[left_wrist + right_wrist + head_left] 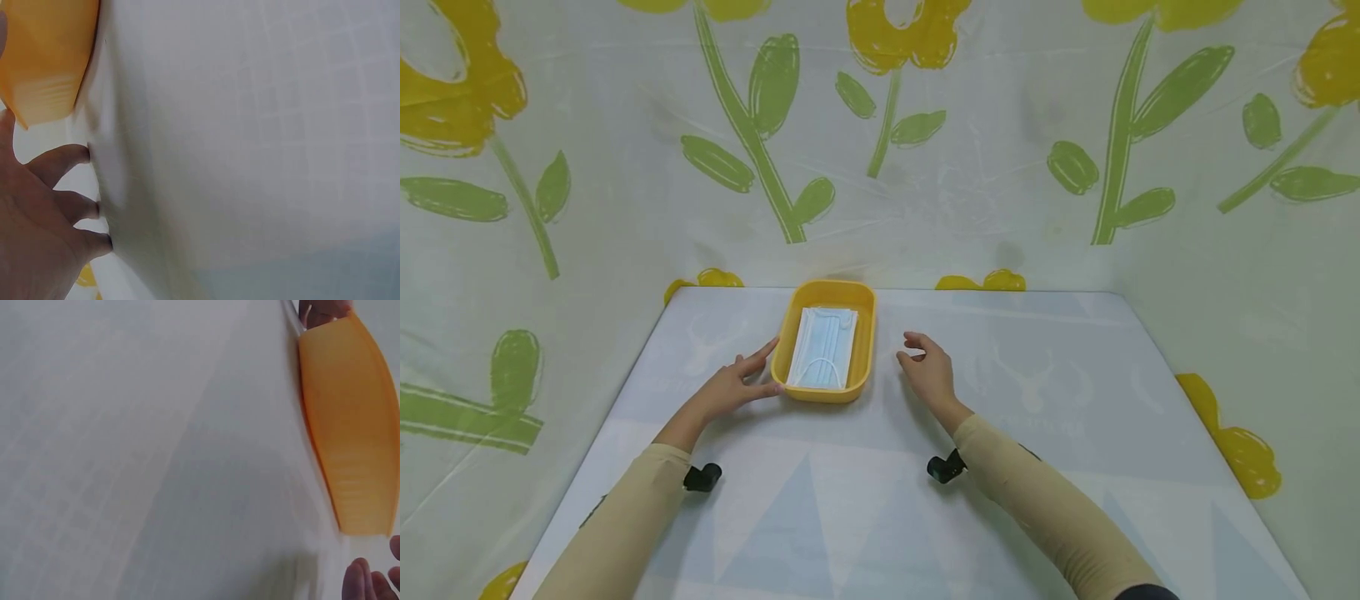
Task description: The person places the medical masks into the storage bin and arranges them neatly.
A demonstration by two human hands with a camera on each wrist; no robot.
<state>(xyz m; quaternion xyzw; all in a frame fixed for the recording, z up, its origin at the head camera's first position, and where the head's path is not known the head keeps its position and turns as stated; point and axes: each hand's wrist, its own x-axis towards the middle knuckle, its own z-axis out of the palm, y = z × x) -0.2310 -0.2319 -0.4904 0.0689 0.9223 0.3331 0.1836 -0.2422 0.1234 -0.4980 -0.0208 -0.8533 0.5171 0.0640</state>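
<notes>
A yellow rectangular tray (823, 397) stands at the far middle of the table. Inside it lie pale blue face masks (824, 348) with white ear loops, seemingly stacked; how many cannot be told. My left hand (730, 390) is at the tray's left side, thumb and index finger spread and touching its edge. In the left wrist view its other fingertips (78, 153) rest on the table beside the yellow wall (47, 69). Apart from the tray, on its right, my right hand (929, 372) hovers with loosely bent fingers and holds nothing. The right wrist view shows the tray's outer side (350, 425).
A pale cloth with grey-blue triangles covers the table (880, 500). Behind and at both sides hangs a white curtain (985, 167) printed with yellow flowers and green leaves. The tray stands close to the table's back edge. A small black camera (946, 467) sits at the right wrist.
</notes>
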